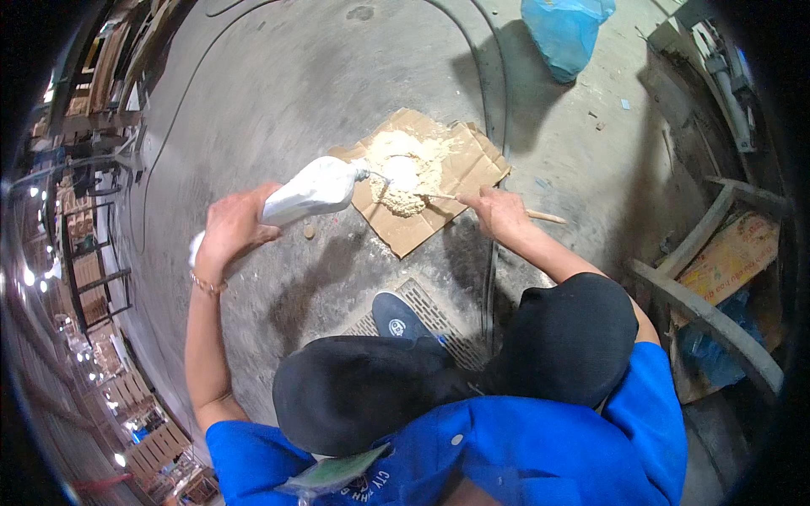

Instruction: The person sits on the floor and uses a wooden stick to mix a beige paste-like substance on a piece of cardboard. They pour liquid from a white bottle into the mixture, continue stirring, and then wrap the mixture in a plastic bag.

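Head view, and both hands were busy out over the concrete floor [278, 93]! The left hand [236, 223] was wrapped around a white bottle [316, 190], tipped with its neck toward a pale crumbly heap [403, 202]. That heap sat on a flattened piece of cardboard [401, 236], a bright white patch in its middle, liquid or glare, impossible to tell. Across came the right hand [499, 212], fingers closed on a thin wooden stick [544, 217], its far end at the heap's edge.

And the surroundings? A dark cable [504, 101] ran close by the cardboard's right corner, with a blue plastic bag [569, 38] beyond it. Nearer the body, a slotted grate [430, 304] lay under a dark shoe [398, 319], while black-clad knees [363, 379] bulked up and hid part of it. Out right, a curved frame [717, 316] crowded a printed carton [730, 257]; racks [93, 253] lined the left.
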`<action>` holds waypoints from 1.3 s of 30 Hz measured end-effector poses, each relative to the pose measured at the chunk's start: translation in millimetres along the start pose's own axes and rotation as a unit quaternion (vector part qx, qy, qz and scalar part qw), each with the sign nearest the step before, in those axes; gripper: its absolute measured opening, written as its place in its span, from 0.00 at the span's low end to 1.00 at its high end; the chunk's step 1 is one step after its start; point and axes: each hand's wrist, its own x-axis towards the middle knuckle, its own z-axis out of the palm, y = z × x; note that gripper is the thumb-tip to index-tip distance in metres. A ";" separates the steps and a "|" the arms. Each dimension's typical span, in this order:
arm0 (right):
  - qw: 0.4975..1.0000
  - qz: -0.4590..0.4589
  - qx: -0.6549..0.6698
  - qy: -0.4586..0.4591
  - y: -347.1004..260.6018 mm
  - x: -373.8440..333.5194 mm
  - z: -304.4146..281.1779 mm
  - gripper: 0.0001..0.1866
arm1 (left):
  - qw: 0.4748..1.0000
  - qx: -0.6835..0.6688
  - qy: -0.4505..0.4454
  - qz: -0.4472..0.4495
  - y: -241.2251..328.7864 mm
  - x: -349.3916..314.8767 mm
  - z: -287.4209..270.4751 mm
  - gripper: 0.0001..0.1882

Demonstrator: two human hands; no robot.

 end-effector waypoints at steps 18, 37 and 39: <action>0.997 -0.013 0.035 0.072 -1.3 0.2 -7.0 0.16 | 0.453 -0.866 -0.061 0.202 34.5 39.8 197.7 0.47; 0.998 -0.048 0.001 0.040 1.5 20.8 -15.4 0.15 | 0.514 -0.676 0.525 -0.062 -70.4 129.8 197.6 0.49; 0.998 -0.020 -0.002 0.051 5.0 21.9 -26.3 0.15 | 0.537 -0.685 0.489 -0.066 -75.5 128.3 203.0 0.50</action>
